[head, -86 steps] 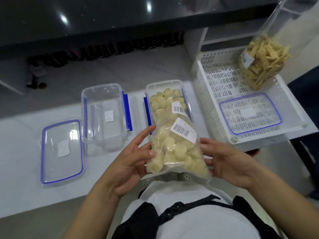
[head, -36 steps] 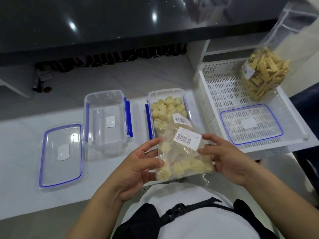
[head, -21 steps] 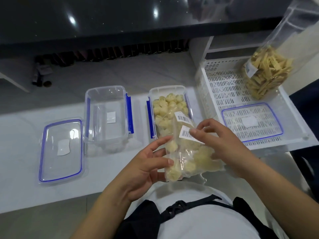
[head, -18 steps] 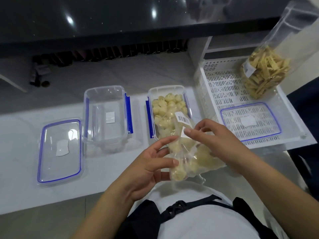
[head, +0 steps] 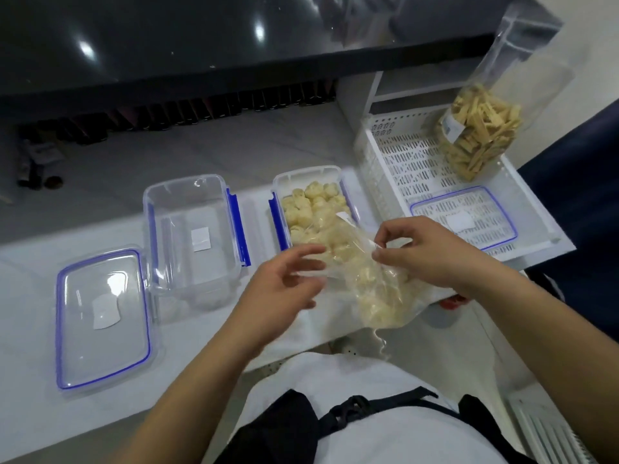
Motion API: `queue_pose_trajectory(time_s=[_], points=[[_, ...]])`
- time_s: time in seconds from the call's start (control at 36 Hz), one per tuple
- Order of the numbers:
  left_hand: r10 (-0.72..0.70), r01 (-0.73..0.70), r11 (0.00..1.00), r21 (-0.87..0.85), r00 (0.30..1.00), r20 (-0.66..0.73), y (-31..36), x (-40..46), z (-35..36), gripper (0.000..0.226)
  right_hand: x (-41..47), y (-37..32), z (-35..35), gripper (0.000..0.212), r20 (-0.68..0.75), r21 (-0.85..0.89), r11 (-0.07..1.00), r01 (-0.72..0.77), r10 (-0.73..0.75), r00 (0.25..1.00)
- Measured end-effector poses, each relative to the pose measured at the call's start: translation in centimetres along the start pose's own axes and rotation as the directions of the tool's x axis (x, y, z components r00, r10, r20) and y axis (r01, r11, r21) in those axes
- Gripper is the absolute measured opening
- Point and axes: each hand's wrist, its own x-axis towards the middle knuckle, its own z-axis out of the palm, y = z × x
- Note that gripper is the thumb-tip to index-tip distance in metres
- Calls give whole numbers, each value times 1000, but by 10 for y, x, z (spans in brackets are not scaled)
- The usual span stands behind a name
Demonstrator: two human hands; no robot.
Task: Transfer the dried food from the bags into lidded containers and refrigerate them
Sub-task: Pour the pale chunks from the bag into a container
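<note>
A clear bag of pale round dried pieces (head: 375,289) hangs between my hands over the table's front edge. My right hand (head: 425,252) pinches the bag's upper right edge. My left hand (head: 284,289) sits at the bag's left edge with fingers half curled; its grip is blurred. Just behind the bag stands a clear container with blue clips (head: 308,182) that holds several of the same pale pieces. To its left stands an empty clear container (head: 191,229), and a clear blue-rimmed lid (head: 100,316) lies further left.
A white perforated basket (head: 402,162) at the right holds a second blue-rimmed lid (head: 462,219) and an upright bag of yellowish dried sticks (head: 479,132). A dark glossy counter (head: 201,45) overhangs at the back. The white table top (head: 30,413) reaches the near left.
The bag has turned and its open end now lies toward the filled container. My right hand moved up from the bag's side to pinch its upper edge. My left hand shifted slightly.
</note>
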Motion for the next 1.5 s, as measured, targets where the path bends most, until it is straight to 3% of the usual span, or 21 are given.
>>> queue_pose_trajectory(time_s=[0.06,0.08,0.17,0.22,0.28,0.36,0.44,0.58,0.64,0.69,0.78,0.89,0.94,1.11,1.33,1.5], points=[[197,-182,963,201,979,-58,8,14,-16,36,2,-1,-4,12,11,-1,1000,10,-10,1000],[270,-255,927,276,963,-19,15,22,-21,37,3,-2,-6,11,11,-14,1000,16,-16,1000],[365,-450,713,538,893,263,44,50,-20,48,4,-5,-9,10,16,-67,998,19,-18,1000],[317,-560,529,638,828,463,62,71,-8,57,4,-8,-11,8,9,-102,994,29,-28,1000],[242,-625,418,659,776,583,73,91,6,53,2,-9,-14,8,-14,-145,989,36,-39,999],[153,-654,325,683,749,645,84,109,20,33,-4,-9,-15,10,-62,-229,971,66,-82,995],[161,-692,273,669,718,677,91,115,25,21,-7,-2,-13,10,-185,-212,976,58,-98,978],[210,-706,296,643,705,677,87,120,22,16,-24,21,-2,5,-475,9,996,88,-74,877],[212,-701,319,639,709,672,85,122,20,17,-36,35,7,7,-630,202,973,111,43,776],[222,-704,330,629,706,673,84,123,19,19,-49,52,20,6,-689,423,897,126,228,688],[240,-722,331,608,687,685,82,125,19,18,-65,71,44,6,-603,639,761,117,400,690],[231,-736,327,593,671,705,83,126,20,14,-75,70,63,24,-332,836,548,28,465,821],[216,-744,322,585,659,720,85,127,20,14,-73,63,68,25,-272,859,512,10,441,855],[157,-737,359,573,652,741,93,136,20,18,-59,45,73,7,-353,866,492,94,466,811],[90,-653,530,541,678,730,109,151,5,14,-56,35,57,8,-442,829,532,175,431,786],[156,-616,618,489,706,691,111,154,-6,14,-49,14,32,15,-517,762,603,235,348,782]])
